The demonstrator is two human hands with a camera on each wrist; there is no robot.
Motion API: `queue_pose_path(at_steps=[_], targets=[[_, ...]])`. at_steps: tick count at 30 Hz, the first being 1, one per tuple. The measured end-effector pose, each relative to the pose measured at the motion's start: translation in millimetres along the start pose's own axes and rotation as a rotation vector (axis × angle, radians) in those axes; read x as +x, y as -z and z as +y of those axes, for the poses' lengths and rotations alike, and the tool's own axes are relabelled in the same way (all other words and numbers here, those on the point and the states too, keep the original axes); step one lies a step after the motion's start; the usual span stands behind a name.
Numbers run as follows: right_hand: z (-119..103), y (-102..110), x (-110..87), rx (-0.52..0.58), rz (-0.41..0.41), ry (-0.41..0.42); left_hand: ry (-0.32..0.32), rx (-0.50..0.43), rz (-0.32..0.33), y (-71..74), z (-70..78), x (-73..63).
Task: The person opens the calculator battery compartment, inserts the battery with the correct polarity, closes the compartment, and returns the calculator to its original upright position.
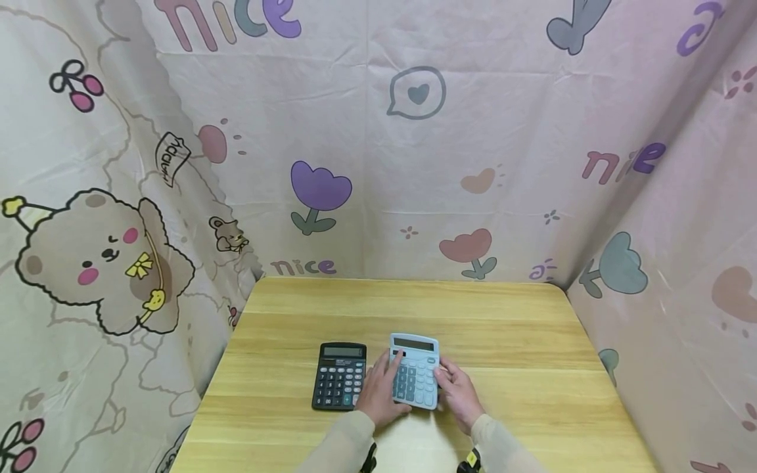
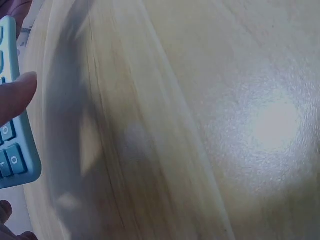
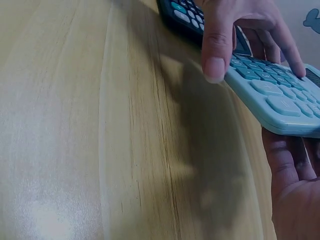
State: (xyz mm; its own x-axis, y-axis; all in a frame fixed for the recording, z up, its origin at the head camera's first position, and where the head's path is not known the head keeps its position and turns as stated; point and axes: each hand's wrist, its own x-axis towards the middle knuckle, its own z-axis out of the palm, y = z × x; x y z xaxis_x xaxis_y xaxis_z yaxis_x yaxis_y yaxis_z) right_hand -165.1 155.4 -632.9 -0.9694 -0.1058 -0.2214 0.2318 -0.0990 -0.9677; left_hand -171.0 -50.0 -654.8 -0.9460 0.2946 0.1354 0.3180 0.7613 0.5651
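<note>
A light blue calculator (image 1: pixel 423 387) is held above the table, its screen end pointing away. My right hand (image 1: pixel 461 396) grips its right edge, with fingers (image 3: pixel 287 155) underneath it. Over the calculator's left side lies my left hand (image 1: pixel 381 393). Its index finger (image 3: pixel 290 47) reaches out and touches the face near the small dark panel below the screen. The left thumb (image 2: pixel 20 95) lies at the calculator's near edge. A black calculator (image 1: pixel 340 374) rests on the table to the left, partly covered by the left hand.
The wood-grain table (image 1: pixel 503 328) stands against a printed curtain (image 1: pixel 367 164), and more patterned cloth hangs at both sides. A bright reflection shows on the tabletop near the wrists.
</note>
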Motion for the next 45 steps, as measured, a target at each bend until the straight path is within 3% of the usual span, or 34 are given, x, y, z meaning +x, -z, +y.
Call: queue_pose_path(at_steps=[11, 25, 37, 45], targets=[[5, -9, 1.8, -0.106, 0.035, 0.018, 0.026, -0.003, 0.007, -3.8, -2.2, -4.9], [7, -16, 0.4, -0.507, 0.150, 0.156, 0.067, 0.001, 0.004, -8.6, -3.3, -6.8], [6, -17, -1.9, -0.689, 0.107, 0.277, 0.090, -0.016, -0.018, -6.9, -3.1, -7.8], [12, -14, -2.0, -0.868, 0.061, 0.285, 0.110, -0.009, -0.037, -4.9, -6.3, -7.3]])
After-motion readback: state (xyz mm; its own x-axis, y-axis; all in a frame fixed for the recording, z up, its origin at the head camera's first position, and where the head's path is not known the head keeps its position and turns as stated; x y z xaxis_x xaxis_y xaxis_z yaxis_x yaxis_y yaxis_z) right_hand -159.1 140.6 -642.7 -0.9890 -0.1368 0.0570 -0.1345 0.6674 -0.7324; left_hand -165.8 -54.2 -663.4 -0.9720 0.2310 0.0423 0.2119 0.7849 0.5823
